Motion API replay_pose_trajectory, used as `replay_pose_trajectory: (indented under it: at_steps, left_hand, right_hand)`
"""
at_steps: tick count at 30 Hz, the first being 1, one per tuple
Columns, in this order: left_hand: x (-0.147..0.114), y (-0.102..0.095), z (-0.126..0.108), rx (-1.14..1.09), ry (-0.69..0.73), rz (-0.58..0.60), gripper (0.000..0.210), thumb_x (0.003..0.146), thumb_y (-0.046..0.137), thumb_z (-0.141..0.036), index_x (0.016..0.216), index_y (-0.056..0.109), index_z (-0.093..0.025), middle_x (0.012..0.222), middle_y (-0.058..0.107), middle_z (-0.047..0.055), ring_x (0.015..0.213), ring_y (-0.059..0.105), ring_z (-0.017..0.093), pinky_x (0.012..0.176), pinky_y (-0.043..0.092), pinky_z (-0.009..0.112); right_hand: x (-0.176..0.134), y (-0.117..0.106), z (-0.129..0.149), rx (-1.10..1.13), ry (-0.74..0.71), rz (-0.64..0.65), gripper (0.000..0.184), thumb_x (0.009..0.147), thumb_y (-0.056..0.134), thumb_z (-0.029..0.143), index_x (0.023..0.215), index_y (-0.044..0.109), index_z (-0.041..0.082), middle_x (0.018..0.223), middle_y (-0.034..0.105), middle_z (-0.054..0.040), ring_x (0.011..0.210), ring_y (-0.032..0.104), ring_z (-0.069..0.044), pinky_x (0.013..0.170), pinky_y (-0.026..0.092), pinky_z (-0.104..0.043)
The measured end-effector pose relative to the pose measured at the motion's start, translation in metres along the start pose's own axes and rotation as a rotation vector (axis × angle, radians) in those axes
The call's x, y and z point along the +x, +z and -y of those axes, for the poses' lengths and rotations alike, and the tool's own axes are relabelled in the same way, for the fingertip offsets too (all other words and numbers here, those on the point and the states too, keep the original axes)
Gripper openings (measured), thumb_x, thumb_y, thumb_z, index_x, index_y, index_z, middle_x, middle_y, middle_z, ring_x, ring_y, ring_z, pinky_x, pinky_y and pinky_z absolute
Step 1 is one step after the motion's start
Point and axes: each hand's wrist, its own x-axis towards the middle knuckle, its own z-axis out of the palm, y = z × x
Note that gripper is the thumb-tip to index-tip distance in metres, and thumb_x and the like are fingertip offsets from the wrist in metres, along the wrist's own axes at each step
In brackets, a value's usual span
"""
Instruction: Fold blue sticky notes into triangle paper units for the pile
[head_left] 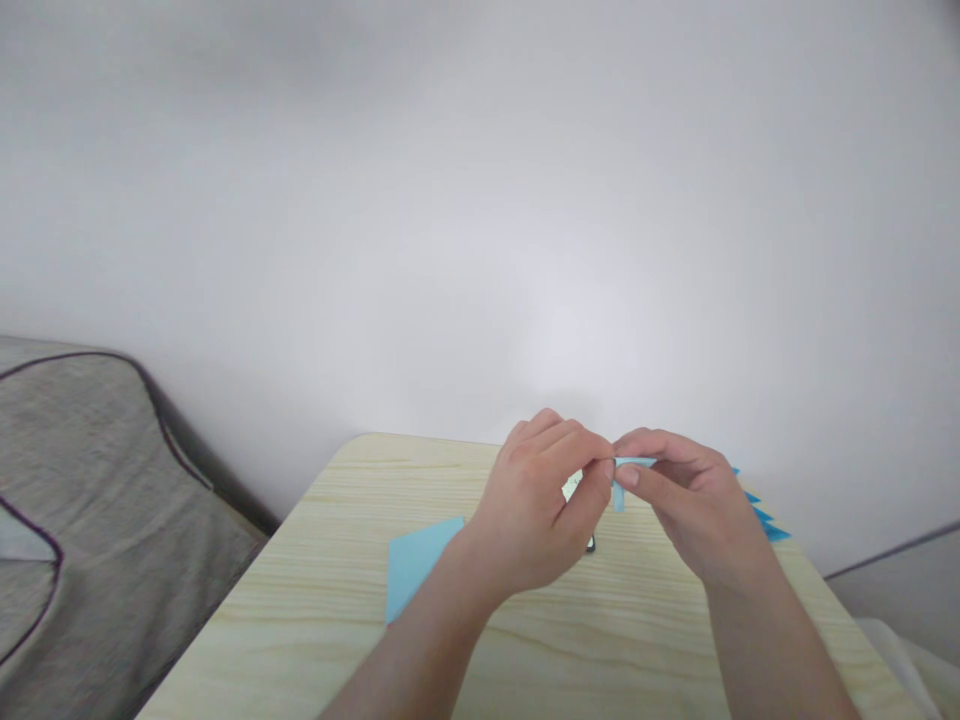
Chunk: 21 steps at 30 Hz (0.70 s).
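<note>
A small piece of folded light-blue paper (618, 497) is held above the table between both hands. My left hand (544, 500) pinches it at its left end with thumb and fingertips. On the other side, my right hand (694, 495) grips it between thumb and curled fingers. One narrow strip of the paper hangs down between the hands; the fingers hide part of the rest. A flat light-blue paper sheet (420, 565) lies on the table, partly covered by my left forearm. Behind my left hand, a dark-edged object (591, 545) with a bright surface shows only in part.
The pale wood-grain table (600, 650) stands against a white wall (450, 220). Several pointed blue folded paper pieces (769, 525) lie at the table's right edge, partly behind my right hand. Grey fabric with dark piping (112, 500) lies to the left, beside the table.
</note>
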Motion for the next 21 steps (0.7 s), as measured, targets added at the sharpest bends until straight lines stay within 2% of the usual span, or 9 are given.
replay_pose_trajectory:
  at_steps: [9,14,21]
  left_hand:
    - [0.0005,-0.0040,-0.0060,-0.031,0.001,0.035,0.013,0.096,0.051,-0.016,0.091,0.061,-0.022,0.085,0.065,0.000,0.086,0.052,0.017,0.083,0.041,0.037]
    - [0.0009,-0.0019,-0.0064,-0.041,-0.003,-0.032,0.006,0.088,0.061,-0.016,0.091,0.062,-0.021,0.088,0.065,0.001,0.087,0.054,0.017,0.085,0.043,0.037]
    - [0.0014,0.0016,-0.0021,-0.025,-0.031,-0.086,0.004,0.087,0.064,-0.017,0.088,0.063,-0.022,0.087,0.067,0.002,0.085,0.056,0.018,0.082,0.046,0.037]
  right_hand:
    - [-0.0003,0.0021,0.0020,-0.049,-0.049,-0.014,0.009,0.083,0.079,0.024,0.091,0.075,0.025,0.089,0.072,-0.0036,0.084,0.063,-0.020,0.073,0.050,-0.035]
    - [-0.0012,0.0022,0.0018,-0.063,-0.084,-0.041,0.007,0.083,0.079,0.025,0.089,0.074,0.025,0.090,0.071,-0.0042,0.088,0.064,-0.021,0.077,0.051,-0.037]
    - [-0.0017,0.0055,0.0012,-0.038,-0.132,-0.135,0.008,0.082,0.080,0.024,0.087,0.074,0.027,0.088,0.068,-0.0033,0.088,0.062,-0.021,0.076,0.050,-0.036]
